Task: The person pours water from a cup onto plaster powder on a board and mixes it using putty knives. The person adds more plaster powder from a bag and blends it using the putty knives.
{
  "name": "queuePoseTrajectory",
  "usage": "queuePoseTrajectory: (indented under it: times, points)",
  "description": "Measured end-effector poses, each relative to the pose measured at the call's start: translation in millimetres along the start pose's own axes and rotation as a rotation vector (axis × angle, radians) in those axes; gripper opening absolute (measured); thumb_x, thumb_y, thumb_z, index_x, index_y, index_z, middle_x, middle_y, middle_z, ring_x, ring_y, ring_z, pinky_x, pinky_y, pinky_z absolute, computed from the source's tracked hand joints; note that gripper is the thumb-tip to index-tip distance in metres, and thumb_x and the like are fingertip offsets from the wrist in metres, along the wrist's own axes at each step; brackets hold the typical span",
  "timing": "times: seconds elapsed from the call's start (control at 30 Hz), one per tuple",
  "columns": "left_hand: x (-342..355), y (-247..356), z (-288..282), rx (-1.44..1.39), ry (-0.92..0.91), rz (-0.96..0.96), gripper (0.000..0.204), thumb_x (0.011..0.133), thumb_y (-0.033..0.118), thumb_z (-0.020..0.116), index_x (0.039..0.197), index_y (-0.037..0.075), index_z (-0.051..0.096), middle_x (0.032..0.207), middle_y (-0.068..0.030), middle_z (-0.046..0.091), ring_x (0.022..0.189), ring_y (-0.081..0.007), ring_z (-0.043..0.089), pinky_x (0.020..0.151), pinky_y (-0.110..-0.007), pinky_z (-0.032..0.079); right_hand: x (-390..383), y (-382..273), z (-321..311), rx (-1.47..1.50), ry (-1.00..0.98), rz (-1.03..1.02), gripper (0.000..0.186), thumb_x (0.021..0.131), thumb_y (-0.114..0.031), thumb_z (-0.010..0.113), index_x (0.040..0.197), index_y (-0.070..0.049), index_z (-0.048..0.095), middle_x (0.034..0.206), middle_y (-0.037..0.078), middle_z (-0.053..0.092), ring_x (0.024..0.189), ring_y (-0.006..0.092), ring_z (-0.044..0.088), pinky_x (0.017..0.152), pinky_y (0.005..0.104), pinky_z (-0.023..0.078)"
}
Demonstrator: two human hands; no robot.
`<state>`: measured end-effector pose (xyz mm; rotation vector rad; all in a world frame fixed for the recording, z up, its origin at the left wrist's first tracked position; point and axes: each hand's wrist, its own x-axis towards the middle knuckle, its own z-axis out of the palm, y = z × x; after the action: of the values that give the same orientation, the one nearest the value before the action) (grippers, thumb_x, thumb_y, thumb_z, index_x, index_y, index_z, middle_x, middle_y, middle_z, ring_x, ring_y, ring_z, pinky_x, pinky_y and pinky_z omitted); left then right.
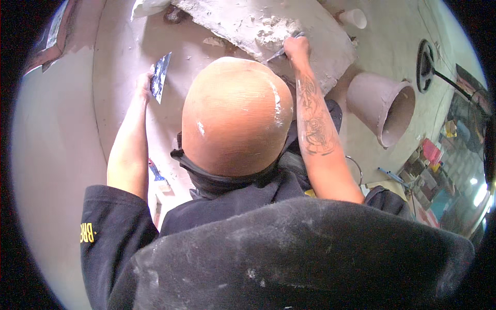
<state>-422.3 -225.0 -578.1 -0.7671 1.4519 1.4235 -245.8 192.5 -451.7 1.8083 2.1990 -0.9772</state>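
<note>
At the left, my left hand (145,84) grips a putty knife (161,77) with a wide, shiny, straight-edged blade, held up off the floor. My right hand (297,50) is closed round a small grey trowel (279,53), whose narrow end points down and left over a grey board (323,44). Its exact shape is partly covered by my fingers. A rough lump of pale plaster (278,30) lies on the board just beyond that hand. Between my arms a rounded patch of bare skin, smeared with white, blocks the board's near edge.
A grey plaster-coated bucket (369,98) lies tipped on the right, its mouth toward me. Beyond it are a white cup (354,19) and a mixing paddle (425,66) with a black ring. A blue-handled brush (156,170) lies near my left forearm. Assorted boxes (424,178) crowd the right.
</note>
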Motion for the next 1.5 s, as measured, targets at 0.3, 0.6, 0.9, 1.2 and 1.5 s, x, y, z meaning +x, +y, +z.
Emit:
queuePoseTrajectory:
  times: [0.3,0.6,0.9,1.2,1.5]
  points:
    - [-3,-1,8,0.084,0.077,0.112,0.018,0.082,0.019,0.048,0.082,0.008,0.062,0.068,-0.0035,0.062,0.056,-0.0154,0.056,0.054,-0.029,0.045,62,-3,-11,-0.088,-0.02,-0.177,0.035,0.069,-0.018,0.055,0.089,0.009,0.063,0.095,0.029,0.062,0.094,0.0405,0.062,0.083,0.0418,0.047]
    - [26,-10,-7,0.038,0.081,0.06,0.013,0.082,0.013,0.053,0.083,0.001,0.06,0.072,-0.0075,0.063,0.058,-0.0166,0.059,0.055,-0.029,0.048,48,0,-39,-0.395,0.138,-0.763,0.034,0.073,-0.008,0.054,0.107,-0.005,0.054,0.109,0.017,0.056,0.106,0.0372,0.053,0.09,0.0447,0.042]
    - [32,-11,-32,0.036,0.082,0.054,0.018,0.085,0.014,0.05,0.084,0.0,0.061,0.068,-0.01,0.063,0.052,-0.019,0.059,0.052,-0.032,0.05,43,13,-31,-0.622,0.044,-0.882,0.034,0.074,-0.006,0.055,0.106,-0.015,0.058,0.109,0.008,0.055,0.104,0.0326,0.055,0.085,0.0509,0.042]
    - [11,-1,-5,0.084,0.045,0.013,0.02,0.086,0.018,0.05,0.084,0.002,0.061,0.068,-0.0073,0.063,0.052,-0.0173,0.059,0.05,-0.031,0.05,90,7,-24,-0.606,0.125,-0.878,0.038,0.073,-0.007,0.054,0.109,-0.016,0.06,0.111,0.006,0.059,0.104,0.0297,0.056,0.088,0.0459,0.043]
    - [9,-5,-20,0.011,0.086,0.04,0.019,0.084,0.014,0.049,0.083,-0.001,0.06,0.069,-0.0101,0.063,0.054,-0.0191,0.061,0.051,-0.033,0.052,78,-23,-39,-0.542,-0.084,-0.927,0.039,0.071,-0.004,0.049,0.105,-0.015,0.064,0.112,0.01,0.061,0.104,0.0305,0.057,0.089,0.0406,0.045]
